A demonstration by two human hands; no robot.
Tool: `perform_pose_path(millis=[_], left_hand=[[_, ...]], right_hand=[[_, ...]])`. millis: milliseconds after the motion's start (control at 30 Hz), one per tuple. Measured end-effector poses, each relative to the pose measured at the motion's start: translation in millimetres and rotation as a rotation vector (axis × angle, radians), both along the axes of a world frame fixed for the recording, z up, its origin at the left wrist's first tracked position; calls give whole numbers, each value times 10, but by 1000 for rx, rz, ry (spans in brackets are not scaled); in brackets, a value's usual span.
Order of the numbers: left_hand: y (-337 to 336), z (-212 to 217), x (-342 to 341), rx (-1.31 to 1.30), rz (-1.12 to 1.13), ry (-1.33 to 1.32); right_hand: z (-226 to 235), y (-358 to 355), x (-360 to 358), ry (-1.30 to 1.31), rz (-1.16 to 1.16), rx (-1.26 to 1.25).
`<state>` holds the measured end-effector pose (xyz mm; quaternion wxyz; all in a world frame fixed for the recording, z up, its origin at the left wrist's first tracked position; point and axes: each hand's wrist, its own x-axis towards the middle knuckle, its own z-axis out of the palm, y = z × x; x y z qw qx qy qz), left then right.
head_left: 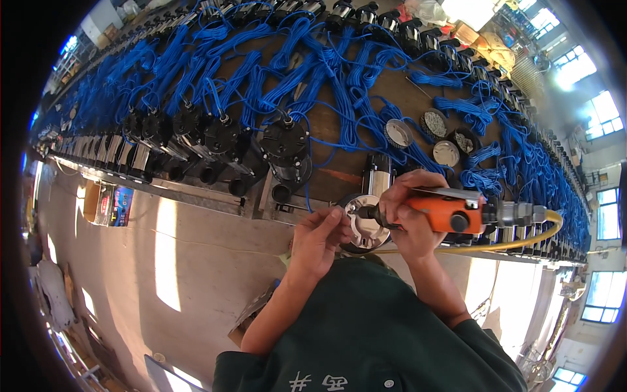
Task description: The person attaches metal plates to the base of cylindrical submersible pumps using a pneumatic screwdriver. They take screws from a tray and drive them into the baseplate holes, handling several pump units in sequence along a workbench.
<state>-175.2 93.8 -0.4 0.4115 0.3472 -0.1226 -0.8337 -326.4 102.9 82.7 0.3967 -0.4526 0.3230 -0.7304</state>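
My right hand (410, 215) is wrapped around an orange air screwdriver (444, 215), whose dark nose points left over a round, silver metal pump end (367, 236). A yellow air hose (554, 228) runs from the tool's right end and curves back under it. At the left rim of the metal end is my left hand (317, 240), thumb and fingers pressed together close to the tool's tip. Whatever the left fingers pinch, if anything, is too small to make out. The shiny cylindrical body (377, 176) lies beyond the metal end on the bench.
Small round dishes of metal parts (434, 123) sit beyond my right hand. Black-topped pumps (285, 140) line the near bench edge at left, and others stand along the far edge. Bundles of blue cable (287, 85) cover much of the brown bench top (330, 124). A cardboard box (91, 201) is on the floor.
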Motion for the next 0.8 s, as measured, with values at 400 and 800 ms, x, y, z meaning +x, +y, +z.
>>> perform_pose_path(millis=[400,800], left_hand=[[-79,12,-28,-88,-270,73],[-17,90,5,-138,-456,20]], right_hand=[[83,157,-175,-187,-159,-20],[34,454,-231,-374,-177,-3]])
